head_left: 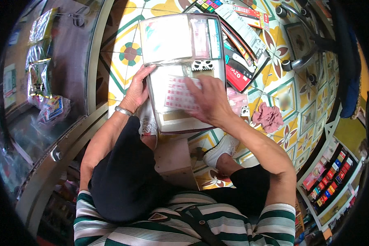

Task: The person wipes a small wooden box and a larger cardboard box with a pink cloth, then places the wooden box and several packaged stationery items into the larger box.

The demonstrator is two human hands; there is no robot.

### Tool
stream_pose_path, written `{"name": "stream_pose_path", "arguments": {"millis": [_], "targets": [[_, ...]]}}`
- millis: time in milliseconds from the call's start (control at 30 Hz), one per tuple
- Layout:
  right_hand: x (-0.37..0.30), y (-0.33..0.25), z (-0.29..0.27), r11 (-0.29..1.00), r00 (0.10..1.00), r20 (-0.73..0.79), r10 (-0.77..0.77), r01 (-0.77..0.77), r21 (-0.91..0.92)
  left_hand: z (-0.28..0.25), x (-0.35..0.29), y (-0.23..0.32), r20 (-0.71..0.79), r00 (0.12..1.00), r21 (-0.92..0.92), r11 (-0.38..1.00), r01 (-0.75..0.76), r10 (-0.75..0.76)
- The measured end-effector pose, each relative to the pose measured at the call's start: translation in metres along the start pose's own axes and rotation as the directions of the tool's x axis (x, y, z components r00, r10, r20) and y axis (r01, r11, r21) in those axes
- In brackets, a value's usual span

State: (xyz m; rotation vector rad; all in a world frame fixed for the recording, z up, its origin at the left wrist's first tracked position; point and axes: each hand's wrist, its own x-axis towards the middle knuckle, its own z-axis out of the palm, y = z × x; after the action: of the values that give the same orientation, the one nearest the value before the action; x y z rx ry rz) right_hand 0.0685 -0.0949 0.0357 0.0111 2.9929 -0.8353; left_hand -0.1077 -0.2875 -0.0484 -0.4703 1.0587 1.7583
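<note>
A shallow dark-rimmed box rests over my lap, tilted slightly, with flat packets inside. My left hand grips its left edge, the thumb on the rim. Over the box's near half, my right hand is closed on a white sheet printed with rows of small pink-red marks; the hand is a little blurred. Beyond it lie a large glossy white packet, a pink-and-white packet and a narrow teal-edged packet. A black-and-white spotted piece shows just past my right fingers.
At the upper right, a tray holds cutters and long packages on the patterned tile floor. A dusty-pink scrunchie lies right of the box. Chair legs on casters stand farther right. A glass case borders the left; a rack stands lower right.
</note>
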Motion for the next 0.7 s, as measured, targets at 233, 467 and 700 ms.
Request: {"name": "stream_pose_path", "arguments": {"millis": [233, 467, 700], "targets": [[0.038, 0.014, 0.04, 0.981, 0.976, -0.108, -0.189, 0.183, -0.063, 0.002, -0.003, 0.002, 0.029, 0.999, -0.045, 0.998, 0.035, -0.034], [0.035, 0.013, 0.054, 0.996, 0.982, -0.185, -0.04, 0.025, -0.083, 0.014, -0.011, 0.007, 0.16, 0.987, 0.114, 0.993, -0.024, 0.005], [0.031, 0.019, 0.043, 0.997, 0.972, -0.236, -0.005, 0.024, 0.076, 0.019, -0.005, 0.003, 0.117, 0.993, 0.269, 0.961, -0.064, 0.034]]}}
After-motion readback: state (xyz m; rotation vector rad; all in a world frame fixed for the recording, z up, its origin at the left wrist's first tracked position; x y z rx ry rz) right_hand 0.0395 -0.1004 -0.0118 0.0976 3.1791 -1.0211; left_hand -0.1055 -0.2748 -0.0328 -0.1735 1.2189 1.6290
